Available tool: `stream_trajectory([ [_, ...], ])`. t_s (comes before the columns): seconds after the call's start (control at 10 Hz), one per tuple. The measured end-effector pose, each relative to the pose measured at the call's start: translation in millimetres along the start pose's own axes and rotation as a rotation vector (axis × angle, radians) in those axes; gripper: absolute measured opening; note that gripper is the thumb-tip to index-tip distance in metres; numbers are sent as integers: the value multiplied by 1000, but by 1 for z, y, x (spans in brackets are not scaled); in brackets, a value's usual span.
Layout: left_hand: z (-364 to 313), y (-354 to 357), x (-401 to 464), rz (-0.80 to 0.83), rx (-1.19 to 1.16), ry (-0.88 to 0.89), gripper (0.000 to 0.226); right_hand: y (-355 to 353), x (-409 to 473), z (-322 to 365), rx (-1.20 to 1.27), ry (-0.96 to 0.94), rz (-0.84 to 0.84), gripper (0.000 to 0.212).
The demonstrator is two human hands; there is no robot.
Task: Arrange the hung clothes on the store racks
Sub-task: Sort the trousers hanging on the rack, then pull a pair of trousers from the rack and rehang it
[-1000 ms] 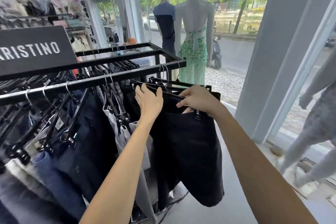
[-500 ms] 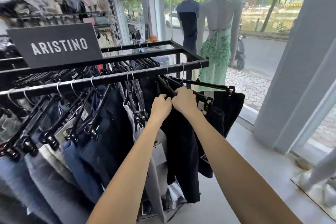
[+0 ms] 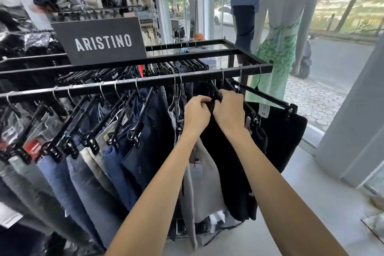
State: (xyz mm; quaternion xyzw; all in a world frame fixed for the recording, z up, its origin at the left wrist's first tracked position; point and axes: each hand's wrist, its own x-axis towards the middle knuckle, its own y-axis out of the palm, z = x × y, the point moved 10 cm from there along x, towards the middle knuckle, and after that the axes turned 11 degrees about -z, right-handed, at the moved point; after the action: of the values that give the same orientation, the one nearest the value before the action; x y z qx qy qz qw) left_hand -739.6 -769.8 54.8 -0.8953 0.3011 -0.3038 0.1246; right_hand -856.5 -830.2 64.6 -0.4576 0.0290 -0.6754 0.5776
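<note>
Two hands, left hand (image 3: 197, 112) and right hand (image 3: 229, 110), are curled, apparently gripping black hung shorts (image 3: 226, 164) at frame centre, beneath the black metal rack (image 3: 145, 82).

A row of trousers (image 3: 116, 164) on clip hangers (image 3: 91, 141) is hung from the front rail (image 3: 133, 84) of the clothes rack (image 3: 245, 56), with a brand sign (image 3: 101, 40) stood on the rack behind it. At the rail's right end, both hands — the left hand (image 3: 196, 114) just beside the right hand (image 3: 229, 110) — are closed on the top of one hung garment (image 3: 226, 162). Farther right another garment (image 3: 280, 135) is hung. Two mannequins (image 3: 284, 27) are placed behind the rack, at the window.
</note>
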Motion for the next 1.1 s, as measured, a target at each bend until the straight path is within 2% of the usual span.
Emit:
stream_trajectory([
  [0.1,0,-42,10,-186,234,133,31,22,-5,21,312,113,130,37],
  [0.2,35,-60,21,-116,417,16,28,69,-26,27,384,316,425,61],
  [0.3,88,-52,12,160,265,-324,40,109,-46,40,506,409,561,52],
  [0.4,111,-61,-1,191,40,-497,44,132,-53,54,594,439,523,21],
  [0.5,120,-89,4,119,117,-438,43,150,-65,81,590,399,542,15],
  [0.6,139,-120,10,75,221,-393,40,168,-85,118,602,370,613,17],
  [0.8,174,-185,18,-12,205,-429,36,192,-118,189,599,315,701,13],
  [0.9,185,-214,16,-84,98,-470,35,204,-132,210,627,315,729,19],
  [1.0,193,-222,15,-87,112,-467,37,207,-137,216,639,354,712,17],
  [1.1,192,-218,17,14,209,-401,35,206,-131,206,603,384,663,34],
])
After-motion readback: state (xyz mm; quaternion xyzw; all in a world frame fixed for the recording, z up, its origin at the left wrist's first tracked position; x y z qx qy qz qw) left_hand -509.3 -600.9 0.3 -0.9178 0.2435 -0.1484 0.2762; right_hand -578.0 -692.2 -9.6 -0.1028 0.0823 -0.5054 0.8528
